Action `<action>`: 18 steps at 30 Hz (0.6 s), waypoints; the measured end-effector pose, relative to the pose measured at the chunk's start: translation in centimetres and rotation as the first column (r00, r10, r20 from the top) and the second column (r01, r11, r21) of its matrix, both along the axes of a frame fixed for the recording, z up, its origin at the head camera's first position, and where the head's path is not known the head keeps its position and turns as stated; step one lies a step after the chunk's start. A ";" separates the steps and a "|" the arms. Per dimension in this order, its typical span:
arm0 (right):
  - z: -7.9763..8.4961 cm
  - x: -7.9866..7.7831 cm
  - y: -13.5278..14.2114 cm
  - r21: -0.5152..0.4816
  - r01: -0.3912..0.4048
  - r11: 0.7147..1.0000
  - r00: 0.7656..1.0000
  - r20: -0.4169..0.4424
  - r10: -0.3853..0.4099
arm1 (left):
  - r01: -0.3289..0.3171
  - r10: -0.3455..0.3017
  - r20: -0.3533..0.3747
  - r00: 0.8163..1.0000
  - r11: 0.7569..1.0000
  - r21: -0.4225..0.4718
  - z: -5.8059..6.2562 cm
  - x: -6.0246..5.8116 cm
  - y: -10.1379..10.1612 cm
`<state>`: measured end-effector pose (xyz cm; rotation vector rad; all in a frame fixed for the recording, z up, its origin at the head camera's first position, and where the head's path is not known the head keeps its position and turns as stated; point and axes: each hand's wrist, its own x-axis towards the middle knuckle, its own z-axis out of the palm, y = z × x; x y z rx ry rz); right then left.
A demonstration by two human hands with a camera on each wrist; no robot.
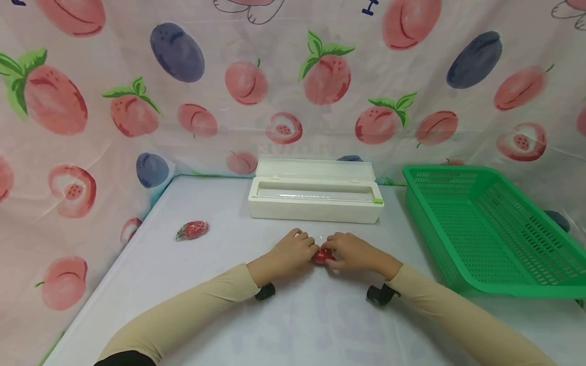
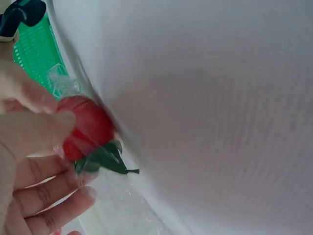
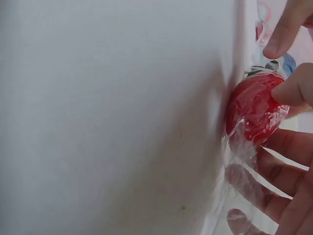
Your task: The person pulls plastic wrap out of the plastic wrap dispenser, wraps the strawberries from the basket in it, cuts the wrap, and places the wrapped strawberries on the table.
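Between the two hands, a red tomato (image 1: 322, 256) with green leaves and a stem (image 2: 108, 159) sits low over the white tabletop. Clear plastic film (image 3: 244, 139) clings around it in loose folds. The left hand (image 1: 291, 253) holds it from the left, thumb near the leafy end and fingers beneath the film. From the right, the right hand (image 1: 354, 252) grips it, thumb on the red skin and fingers spread under the trailing film. Further left on the table lies another film-wrapped red fruit (image 1: 193, 230) with a green end, untouched.
A white cling film dispenser (image 1: 315, 210) stands behind the hands with its clear lid (image 1: 316, 169) raised. At the right is a large green plastic basket (image 1: 426, 218). A fruit-print cloth (image 1: 284, 61) hangs behind the table.
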<state>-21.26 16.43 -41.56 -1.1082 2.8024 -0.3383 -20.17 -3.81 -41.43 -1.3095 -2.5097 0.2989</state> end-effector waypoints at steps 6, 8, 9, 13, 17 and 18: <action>0.1 -0.6 0.7 -0.109 0.054 0.993 0.988 0.150 -0.037 | -0.031 0.032 0.050 0.998 0.999 -0.011 0.4 0.0 0.2; 0.2 -0.7 0.8 -0.119 0.059 0.991 0.986 0.159 -0.039 | -0.039 0.039 0.049 0.998 0.999 0.005 0.4 0.0 0.1; 0.2 -0.8 0.8 -0.118 0.057 0.991 0.987 0.158 -0.038 | -0.039 0.038 0.040 0.998 0.999 0.016 0.4 0.0 0.1; 0.2 -1.0 0.7 -0.098 0.057 0.994 0.985 0.167 -0.040 | -0.019 0.020 -0.019 1.000 0.998 0.055 0.2 0.0 0.2; 0.2 -1.0 0.6 -0.114 0.070 0.991 0.983 0.174 -0.049 | -0.030 0.030 -0.014 0.999 0.999 0.026 0.2 0.0 0.4; 0.2 -1.0 0.6 -0.129 0.070 0.989 0.985 0.165 -0.048 | -0.043 0.043 -0.002 0.999 0.999 0.011 0.3 0.0 0.5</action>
